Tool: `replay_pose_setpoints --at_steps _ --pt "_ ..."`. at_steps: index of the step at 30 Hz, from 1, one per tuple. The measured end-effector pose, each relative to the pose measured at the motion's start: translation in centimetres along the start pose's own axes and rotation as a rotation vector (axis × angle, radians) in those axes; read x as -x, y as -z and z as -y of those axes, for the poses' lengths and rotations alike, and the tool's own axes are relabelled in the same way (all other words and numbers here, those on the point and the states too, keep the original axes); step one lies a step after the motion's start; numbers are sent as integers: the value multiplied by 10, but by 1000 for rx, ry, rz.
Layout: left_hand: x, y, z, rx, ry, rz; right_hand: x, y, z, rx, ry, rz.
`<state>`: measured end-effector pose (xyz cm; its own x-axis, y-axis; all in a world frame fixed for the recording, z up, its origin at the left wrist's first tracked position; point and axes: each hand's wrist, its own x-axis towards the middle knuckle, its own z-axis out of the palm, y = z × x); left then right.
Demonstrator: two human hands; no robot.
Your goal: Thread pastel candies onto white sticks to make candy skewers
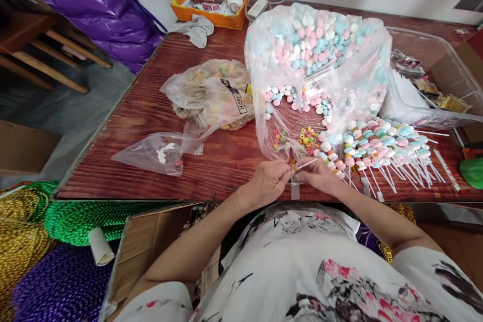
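Note:
My left hand [268, 181] and my right hand [317, 173] meet at the near edge of the wooden table [211, 161], both with fingers pinched. My right hand holds a thin white stick [306, 163]; my left pinches something small at its end that I cannot make out. Just beyond them lie small coloured ring candies [307, 140] on clear plastic. A big clear bag [320, 50] of pastel round candies stands behind. To the right lies a pile of finished candy sticks [385, 148].
A crumpled bag of ring candies [215, 93] and a small flat clear bag [158, 153] lie to the left. An orange tray [209, 7] sits at the back, a clear plastic bin [433, 85] at right. Green, gold and purple bead strands [45, 241] are piled on the floor.

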<state>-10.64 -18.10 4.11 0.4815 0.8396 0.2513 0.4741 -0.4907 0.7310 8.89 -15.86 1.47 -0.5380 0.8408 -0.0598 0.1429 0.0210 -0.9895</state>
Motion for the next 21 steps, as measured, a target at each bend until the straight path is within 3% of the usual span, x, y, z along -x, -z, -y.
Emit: replay_pose_setpoints --at_steps 3,7,11,16,21 --pt "-5 11 -2 98 71 161 2 3 10 403 339 19" --pt "-5 25 -5 576 367 495 10 3 30 912 886 120" --pt "-1 26 -5 925 679 718 20 2 40 1059 1209 168" --pt "-2 21 -4 979 758 958 24 1 38 1023 1462 169" --pt "-9 19 -11 920 613 1067 25 -2 37 1064 1452 187"
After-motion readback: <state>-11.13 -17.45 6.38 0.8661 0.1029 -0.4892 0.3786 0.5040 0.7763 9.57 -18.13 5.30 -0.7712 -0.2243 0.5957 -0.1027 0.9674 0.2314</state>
